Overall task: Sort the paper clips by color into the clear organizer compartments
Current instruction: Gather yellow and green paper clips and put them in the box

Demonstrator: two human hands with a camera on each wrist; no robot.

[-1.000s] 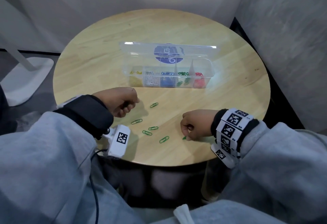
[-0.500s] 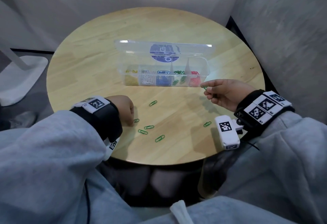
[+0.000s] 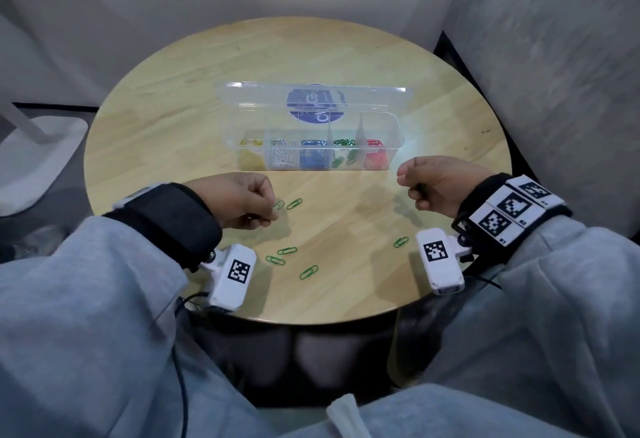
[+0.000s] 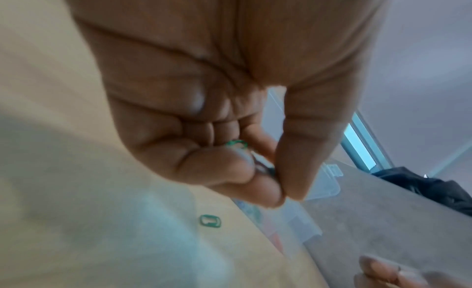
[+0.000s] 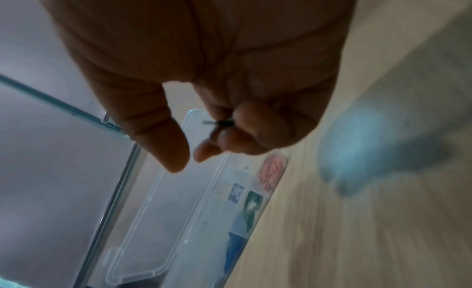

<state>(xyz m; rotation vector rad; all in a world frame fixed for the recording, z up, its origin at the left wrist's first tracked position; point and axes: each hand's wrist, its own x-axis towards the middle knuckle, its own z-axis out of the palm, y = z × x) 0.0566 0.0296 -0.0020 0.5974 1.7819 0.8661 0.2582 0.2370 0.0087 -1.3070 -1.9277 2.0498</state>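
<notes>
Since half a second before, our left hand (image 3: pixel 242 200) had lifted, fingers pinching a green wire clip (image 4: pixel 236 144); right hand (image 3: pixel 440 186) curled on another clip (image 5: pixel 222 123), at 4 o'clock from the clear plastic organizer (image 3: pixel 311 126). Five green clips (image 3: pixel 286 250) lay loose on wood.

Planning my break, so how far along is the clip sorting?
Nearly done: the clear plastic organizer already holds yellow, white, blue, green and red clips in separate compartments. In hand: the left hand pinches a green paper clip; the right hand holds something dark. Left: loose green clips on the round wooden table.
</notes>
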